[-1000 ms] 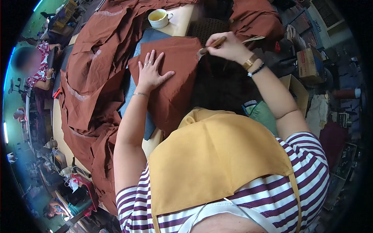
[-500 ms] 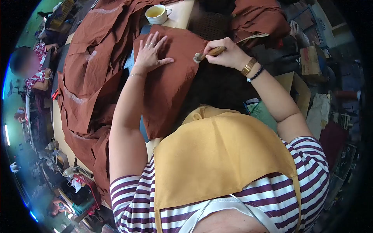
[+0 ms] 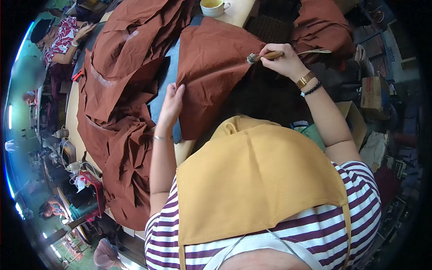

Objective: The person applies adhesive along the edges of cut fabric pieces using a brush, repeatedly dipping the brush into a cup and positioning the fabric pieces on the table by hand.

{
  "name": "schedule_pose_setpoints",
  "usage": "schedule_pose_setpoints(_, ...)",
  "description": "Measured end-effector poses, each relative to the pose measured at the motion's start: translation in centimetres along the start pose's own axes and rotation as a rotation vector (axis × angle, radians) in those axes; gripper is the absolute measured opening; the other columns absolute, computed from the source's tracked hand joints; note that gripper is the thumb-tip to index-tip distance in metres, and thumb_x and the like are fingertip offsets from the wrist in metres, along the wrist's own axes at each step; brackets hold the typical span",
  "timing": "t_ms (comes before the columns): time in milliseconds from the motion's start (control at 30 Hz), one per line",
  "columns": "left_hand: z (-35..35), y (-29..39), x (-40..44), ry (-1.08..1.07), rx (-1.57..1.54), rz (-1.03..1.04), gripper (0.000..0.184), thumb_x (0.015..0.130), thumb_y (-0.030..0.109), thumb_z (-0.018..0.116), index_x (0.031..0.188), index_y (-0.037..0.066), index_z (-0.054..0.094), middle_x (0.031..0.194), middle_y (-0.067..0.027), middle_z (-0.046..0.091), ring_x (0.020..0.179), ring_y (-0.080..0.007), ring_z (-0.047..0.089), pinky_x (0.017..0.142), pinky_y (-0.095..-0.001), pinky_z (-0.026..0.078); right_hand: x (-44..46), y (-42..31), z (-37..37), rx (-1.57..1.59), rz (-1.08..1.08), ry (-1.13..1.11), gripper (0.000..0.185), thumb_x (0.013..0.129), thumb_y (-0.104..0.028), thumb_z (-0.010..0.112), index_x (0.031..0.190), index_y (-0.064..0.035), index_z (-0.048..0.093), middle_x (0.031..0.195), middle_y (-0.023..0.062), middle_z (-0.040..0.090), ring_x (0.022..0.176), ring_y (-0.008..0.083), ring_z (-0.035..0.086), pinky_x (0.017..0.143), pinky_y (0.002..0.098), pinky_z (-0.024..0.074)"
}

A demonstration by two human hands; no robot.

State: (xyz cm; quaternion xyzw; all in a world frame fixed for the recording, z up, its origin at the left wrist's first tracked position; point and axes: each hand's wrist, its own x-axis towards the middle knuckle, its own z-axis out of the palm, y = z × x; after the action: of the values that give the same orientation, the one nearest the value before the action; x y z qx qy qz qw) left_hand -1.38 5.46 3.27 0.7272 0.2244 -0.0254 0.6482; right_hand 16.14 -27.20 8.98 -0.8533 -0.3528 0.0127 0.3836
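Switched left hand (image 3: 171,104) from flat palm to pinching the brown cloth (image 3: 216,58) at its left edge — still clutching the brush (image 3: 272,55) in right hand (image 3: 286,63) by the cloth's right edge.

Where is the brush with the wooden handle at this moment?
In the head view, the brush is in the upper part, right of centre, held by the right hand, beside the reddish-brown cloth's right edge.

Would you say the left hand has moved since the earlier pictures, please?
Yes: against the handled cup, the left hand has moved away, down-left in view, to the left edge of the brown cloth panel.
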Motion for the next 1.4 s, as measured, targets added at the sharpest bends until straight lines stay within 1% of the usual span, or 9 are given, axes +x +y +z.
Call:
schedule_pose_setpoints(100,-1.7,0.5,1.7,-0.309,-0.553,-0.202,0.041,0.093,0.022,0.062,0.128,0.003,0.052,0.123,-0.0092,0.061,0.11,-0.0183,0.06,0.096,-0.0324,0.048,0.0,-0.1,0.0,-0.029,0.02,0.012,0.015,0.077,-0.012,0.069,0.089,-0.0021,0.068,0.076,0.0074,0.068,0.068,0.0118,0.064,0.064,0.027,0.0495)
schedule_pose_setpoints(200,-3.2,1.7,2.3,-0.217,-0.489,-0.138,0.052,0.091,0.024,0.066,0.134,0.0,0.047,0.126,-0.0096,0.06,0.112,-0.0196,0.059,0.097,-0.034,0.047,0.1,-0.5,0.1,-0.038,0.037,0.041,0.015,0.072,-0.013,0.07,0.084,-0.0038,0.069,0.075,0.0134,0.068,0.07,0.0248,0.068,0.065,0.0313,0.0528)
schedule_pose_setpoints(367,-4.0,3.6,1.3,0.645,1.166,0.301,0.06,0.079,0.039,0.076,0.127,0.013,0.051,0.121,-0.0087,0.059,0.114,-0.027,0.056,0.093,-0.0474,0.043,0.1,0.0,0.2,-0.033,0.016,0.035,0.015,0.073,-0.014,0.069,0.084,-0.0035,0.069,0.076,0.0128,0.068,0.071,0.0223,0.068,0.067,0.031,0.0524)
schedule_pose_setpoints(400,-3.9,2.3,1.6,0.663,1.169,0.646,0.055,0.077,0.04,0.075,0.124,0.019,0.056,0.126,-0.0091,0.055,0.121,-0.031,0.049,0.096,-0.0552,0.036,0.2,0.3,0.4,-0.05,0.008,0.034,0.016,0.075,-0.014,0.07,0.086,-0.0027,0.069,0.076,0.0117,0.069,0.07,0.0189,0.067,0.066,0.0294,0.0514)
schedule_pose_setpoints(500,-0.2,2.0,-0.7,0.252,1.223,0.831,0.051,0.086,0.045,0.065,0.129,0.021,0.057,0.15,-0.0112,0.037,0.142,-0.0317,0.03,0.111,-0.062,0.019,0.3,0.3,0.5,-0.06,0.0,0.043,0.016,0.075,-0.013,0.07,0.086,-0.0018,0.069,0.077,0.0106,0.069,0.069,0.0159,0.066,0.065,0.0281,0.0507)
schedule_pose_setpoints(600,-0.2,-1.2,-0.1,0.024,1.282,0.615,0.071,0.086,0.061,0.054,0.146,0.023,0.042,0.158,-0.0126,0.022,0.147,-0.0335,0.018,0.115,-0.0596,0.011,0.1,0.4,-0.1,-0.053,-0.038,0.025,0.016,0.075,-0.013,0.069,0.086,-0.0017,0.069,0.076,0.0106,0.069,0.069,0.0163,0.066,0.065,0.0286,0.0513)
schedule_pose_setpoints(833,-2.0,-2.0,1.8,-0.065,1.208,0.667,0.09,0.076,0.07,0.06,0.148,0.022,0.037,0.158,-0.0164,0.02,0.147,-0.0343,0.017,0.115,-0.0583,0.013,0.1,-1.7,-3.8,-0.26,0.099,0.122,0.016,0.075,-0.022,0.071,0.083,-0.0071,0.071,0.079,0.0128,0.07,0.075,0.0261,0.071,0.067,0.0338,0.0556)
schedule_pose_setpoints(967,-2.1,-1.5,2.1,-0.043,1.196,0.77,0.085,0.074,0.067,0.064,0.143,0.021,0.045,0.158,-0.0154,0.022,0.146,-0.0341,0.018,0.115,-0.0571,0.015,-0.6,-0.9,1.9,0.117,-0.045,0.0,0.014,0.076,-0.017,0.071,0.083,-0.005,0.07,0.077,0.0134,0.07,0.071,0.0243,0.07,0.065,0.0306,0.0543)
schedule_pose_setpoints(1400,-3.6,-2.1,1.4,-0.098,1.194,0.702,0.099,0.068,0.076,0.063,0.148,0.024,0.037,0.157,-0.0117,0.026,0.144,-0.0344,0.023,0.116,-0.0529,0.019,-1.2,-2.6,-2.9,-0.24,0.046,0.066,0.015,0.077,-0.013,0.071,0.09,-0.004,0.071,0.076,0.0072,0.07,0.07,0.0111,0.066,0.066,0.0267,0.053)
